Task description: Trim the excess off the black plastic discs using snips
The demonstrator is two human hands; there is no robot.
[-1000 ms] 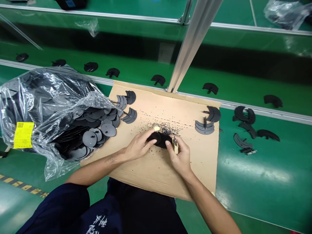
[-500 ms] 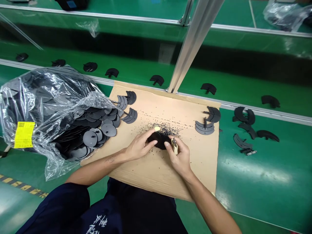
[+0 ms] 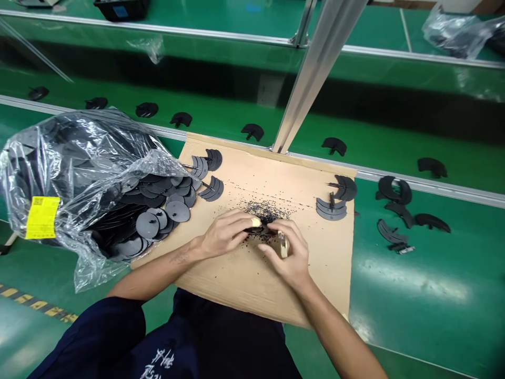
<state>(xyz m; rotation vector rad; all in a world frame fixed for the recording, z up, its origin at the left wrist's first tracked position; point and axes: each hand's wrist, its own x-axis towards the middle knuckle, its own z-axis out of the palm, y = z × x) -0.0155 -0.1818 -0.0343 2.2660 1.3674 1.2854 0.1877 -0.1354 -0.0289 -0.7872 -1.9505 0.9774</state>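
Two hands (image 3: 224, 234) (image 3: 286, 258) on black disc (image 3: 262, 229)

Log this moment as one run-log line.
Left hand: holds black plastic disc | right hand: holds cream-handled tool beside disc | black crumbs on tan cardboard sheet

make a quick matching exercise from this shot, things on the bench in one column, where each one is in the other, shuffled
Things:
1. yellow barcode label
2. black crumbs
3. black arc-shaped pieces
4. round black discs

Places:
A. near the right edge of the tan cardboard sheet
B. spilling from the mouth of the clear plastic bag
C. stuck on the bag's outside
D. scattered across the middle of the cardboard

Pairs: 1-C, 2-D, 3-A, 4-B
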